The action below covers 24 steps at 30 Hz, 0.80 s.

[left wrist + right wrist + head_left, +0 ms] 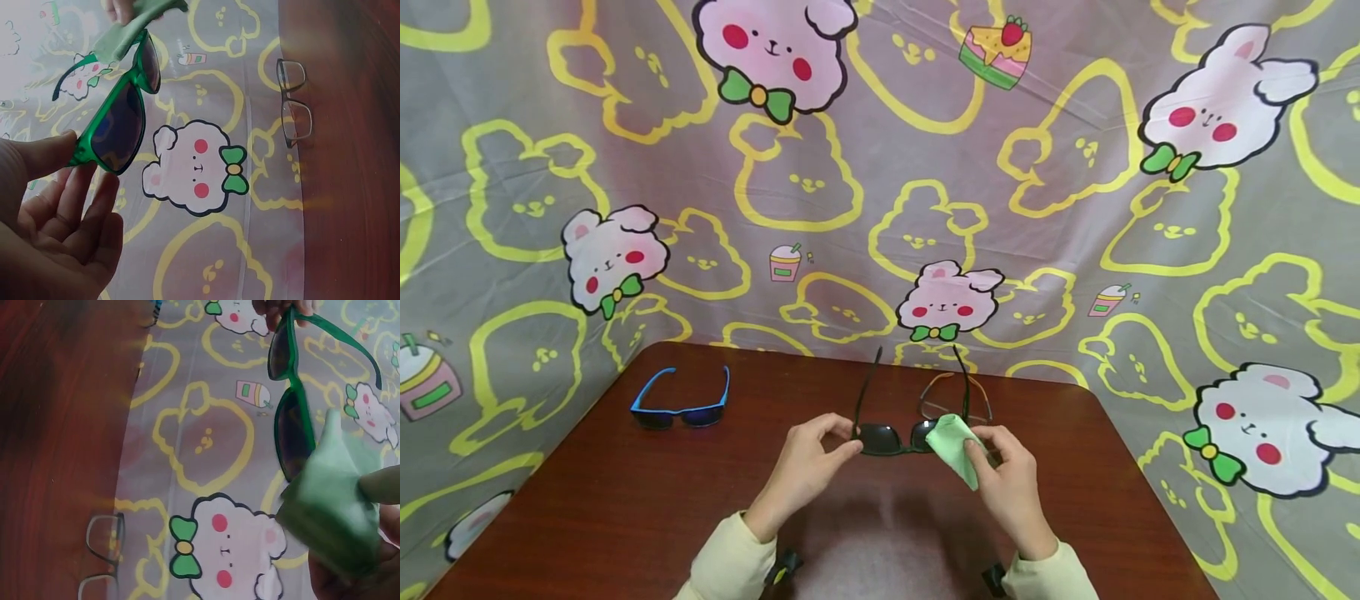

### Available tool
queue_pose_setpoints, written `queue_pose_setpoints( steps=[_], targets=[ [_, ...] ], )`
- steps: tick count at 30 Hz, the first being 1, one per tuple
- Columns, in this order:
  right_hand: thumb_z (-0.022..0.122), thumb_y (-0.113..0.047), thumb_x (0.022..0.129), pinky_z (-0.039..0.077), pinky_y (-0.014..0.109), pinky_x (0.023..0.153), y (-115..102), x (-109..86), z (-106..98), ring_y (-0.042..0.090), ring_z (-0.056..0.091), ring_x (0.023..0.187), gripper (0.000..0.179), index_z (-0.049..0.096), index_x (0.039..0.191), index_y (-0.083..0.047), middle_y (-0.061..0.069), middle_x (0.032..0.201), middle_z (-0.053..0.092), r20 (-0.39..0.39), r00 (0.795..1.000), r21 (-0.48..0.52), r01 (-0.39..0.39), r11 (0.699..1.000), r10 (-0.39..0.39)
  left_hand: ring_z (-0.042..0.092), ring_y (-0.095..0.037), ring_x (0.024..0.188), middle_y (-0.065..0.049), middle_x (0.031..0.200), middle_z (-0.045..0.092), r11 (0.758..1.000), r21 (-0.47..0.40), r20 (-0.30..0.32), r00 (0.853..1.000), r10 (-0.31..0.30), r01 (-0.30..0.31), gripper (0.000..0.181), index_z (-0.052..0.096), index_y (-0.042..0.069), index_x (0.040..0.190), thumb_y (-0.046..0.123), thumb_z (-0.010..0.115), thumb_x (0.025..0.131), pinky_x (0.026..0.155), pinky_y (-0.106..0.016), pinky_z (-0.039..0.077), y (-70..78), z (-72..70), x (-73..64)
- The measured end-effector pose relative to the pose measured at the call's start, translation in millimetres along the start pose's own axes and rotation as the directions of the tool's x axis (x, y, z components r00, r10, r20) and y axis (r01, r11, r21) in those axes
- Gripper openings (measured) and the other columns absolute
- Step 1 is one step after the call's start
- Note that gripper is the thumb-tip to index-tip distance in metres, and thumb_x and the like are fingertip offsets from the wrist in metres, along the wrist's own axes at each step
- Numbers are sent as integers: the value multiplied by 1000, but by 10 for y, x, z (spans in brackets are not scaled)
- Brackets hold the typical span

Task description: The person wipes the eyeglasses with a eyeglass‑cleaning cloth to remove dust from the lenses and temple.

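Observation:
A pair of green-framed sunglasses (119, 125) with dark lenses is held up over the table, temples spread away from the person. My left hand (812, 462) pinches the frame's left corner between thumb and fingers. At the other end, my right hand (1009, 479) holds a light green cloth (953, 450) between thumb and fingers. In the head view the cloth overlaps the right lens. It hides that corner of the frame in the right wrist view, where the cloth (337, 500) looks blurred.
Blue sunglasses (679, 414) stand at the table's left with temples raised. Behind the held pair, clear-lensed glasses (990, 408) rest near the back edge. The brown table (587, 500) meets a patterned cloth backdrop (820, 250) at its back and sides.

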State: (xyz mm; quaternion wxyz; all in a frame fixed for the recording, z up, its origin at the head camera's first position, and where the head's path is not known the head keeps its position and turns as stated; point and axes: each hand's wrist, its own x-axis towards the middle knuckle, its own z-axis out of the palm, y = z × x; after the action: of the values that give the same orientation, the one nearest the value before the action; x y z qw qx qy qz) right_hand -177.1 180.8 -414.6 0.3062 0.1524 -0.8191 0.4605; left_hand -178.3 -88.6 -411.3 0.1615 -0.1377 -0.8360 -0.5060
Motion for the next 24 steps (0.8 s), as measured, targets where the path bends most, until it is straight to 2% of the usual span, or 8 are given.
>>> queue_pose_setpoints(
  steps=[4, 7, 13, 17, 19, 20, 22, 24],
  targets=[
    [68, 0, 85, 44, 19, 51, -27, -11, 4, 9, 55, 58, 13, 66, 94, -8, -3, 78, 64, -22, 998, -74, 53, 996, -54, 58, -6, 78, 16, 79, 62, 999, 30, -34, 998, 46, -45, 18, 69, 21, 88, 13, 80, 76, 67, -27, 43, -8, 10, -4],
    [66, -1, 87, 43, 19, 51, -56, -15, 2, 8, 54, 58, 12, 63, 96, -8, -2, 77, 65, -32, 999, -113, 36, 993, -40, 60, -10, 78, 16, 80, 62, 997, 33, -33, 997, 68, -66, 18, 69, 21, 87, 14, 80, 76, 67, -28, 44, -10, 17, -11],
    [72, -11, 84, 43, 23, 48, -103, -19, -1, 8, 52, 55, 11, 65, 92, -10, -5, 67, 60, -7, 992, -109, -126, 986, 126, 61, -13, 79, 18, 79, 61, 998, 19, -8, 998, 63, -63, 17, 68, 22, 88, 15, 79, 77, 67, -29, 45, 20, 28, -30],
    [77, -15, 79, 43, 24, 49, -150, -16, -14, 9, 52, 55, 17, 68, 92, -12, -4, 66, 58, 50, 964, -103, -254, 962, 260, 61, -14, 79, 18, 80, 61, 998, 12, -3, 998, 59, -59, 16, 68, 22, 88, 15, 78, 78, 68, -31, 46, 26, 38, -34],
    [78, -13, 77, 44, 24, 49, -175, -15, -20, 9, 52, 56, 18, 69, 93, -12, -3, 66, 58, 67, 954, -99, -286, 953, 293, 62, -15, 80, 18, 80, 61, 998, 11, -4, 998, 59, -59, 17, 68, 22, 88, 15, 78, 78, 68, -32, 46, 25, 43, -36],
    [79, -12, 76, 44, 24, 49, -184, -16, -22, 9, 52, 56, 19, 70, 93, -12, -3, 66, 58, 70, 953, -97, -289, 952, 296, 62, -15, 81, 17, 80, 61, 998, 7, -4, 998, 58, -58, 17, 68, 22, 88, 15, 78, 78, 68, -34, 46, 26, 44, -36],
    [79, -10, 75, 44, 24, 50, -199, -21, -19, 9, 54, 57, 20, 71, 92, -13, -4, 68, 60, 50, 966, -100, -246, 964, 252, 61, -14, 81, 18, 80, 61, 998, 3, -5, 998, 61, -61, 17, 68, 22, 88, 14, 78, 78, 69, -36, 46, 28, 47, -37],
    [80, -6, 72, 45, 24, 52, -199, -31, -8, 8, 56, 60, 22, 72, 91, -13, -6, 72, 63, 21, 991, -126, -125, 984, 129, 61, -12, 81, 18, 80, 61, 998, 5, -6, 998, 63, -63, 16, 68, 22, 88, 15, 78, 78, 69, -35, 47, 31, 50, -39]
  ],
)
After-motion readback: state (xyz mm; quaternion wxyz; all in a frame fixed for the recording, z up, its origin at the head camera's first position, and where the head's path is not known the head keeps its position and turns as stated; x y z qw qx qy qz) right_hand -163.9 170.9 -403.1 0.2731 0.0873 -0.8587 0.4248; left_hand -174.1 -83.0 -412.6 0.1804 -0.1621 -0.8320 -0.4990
